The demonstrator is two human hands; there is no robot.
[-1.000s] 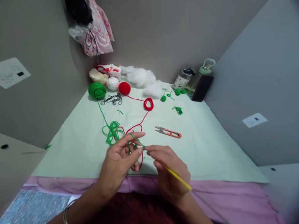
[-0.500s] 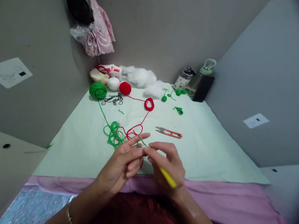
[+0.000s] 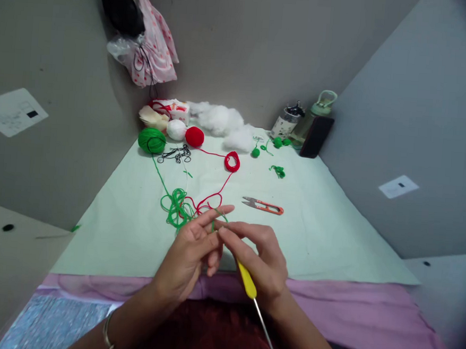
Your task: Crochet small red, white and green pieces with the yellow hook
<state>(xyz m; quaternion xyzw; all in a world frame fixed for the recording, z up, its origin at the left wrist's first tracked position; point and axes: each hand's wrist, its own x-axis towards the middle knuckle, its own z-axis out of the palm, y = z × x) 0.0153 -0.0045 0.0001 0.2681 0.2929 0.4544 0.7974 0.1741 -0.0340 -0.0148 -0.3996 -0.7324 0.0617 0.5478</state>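
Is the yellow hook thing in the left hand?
No, the yellow-handled hook is in the right hand, its long metal shaft pointing back toward the person.

No readable text or labels.

Pale cloth-covered surface [image 3: 332,234], probably table: yarn balls [image 3: 152,140], orange snips [image 3: 258,203], white fluff [image 3: 221,119].

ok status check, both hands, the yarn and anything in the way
Left hand holds green yarn, strand over index finger; right hand holds yellow-handled crochet hook; fingertips hide any stitches; loose green coil and red yarn close beyond left hand.
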